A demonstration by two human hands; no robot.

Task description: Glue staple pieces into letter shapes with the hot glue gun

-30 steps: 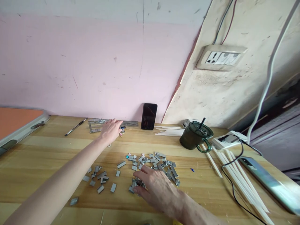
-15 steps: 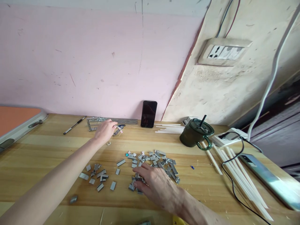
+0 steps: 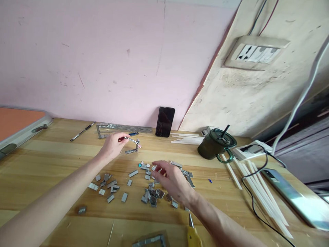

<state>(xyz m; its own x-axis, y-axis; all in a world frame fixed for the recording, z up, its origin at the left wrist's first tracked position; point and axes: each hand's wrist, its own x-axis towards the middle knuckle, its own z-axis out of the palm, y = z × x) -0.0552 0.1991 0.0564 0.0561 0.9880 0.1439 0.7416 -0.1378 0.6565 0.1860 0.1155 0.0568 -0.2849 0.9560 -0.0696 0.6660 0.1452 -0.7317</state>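
Observation:
My left hand (image 3: 112,145) is closed on a small bent metal frame piece (image 3: 133,145), held just above the wooden table (image 3: 51,161) ahead of me. My right hand (image 3: 171,178) hovers over a scatter of small grey metal clips (image 3: 151,195), fingers curled with thumb and forefinger close together; whether it holds a clip I cannot make out. More clips lie in a smaller group (image 3: 106,187) to the left. A bundle of thin metal strips (image 3: 123,127) lies along the wall behind my left hand.
A black phone (image 3: 165,121) leans on the pink wall. A dark green cup with a straw (image 3: 214,147), white sticks (image 3: 259,192), a black cable and a second phone (image 3: 293,197) are at the right. A pen (image 3: 82,131) and an orange tray (image 3: 17,128) lie left. Yellow-handled tool (image 3: 193,233) near the front edge.
My left hand has pulled back from the strips at the wall, carrying the bent metal piece toward me. My right hand has lifted off the clip pile and shifted a little forward.

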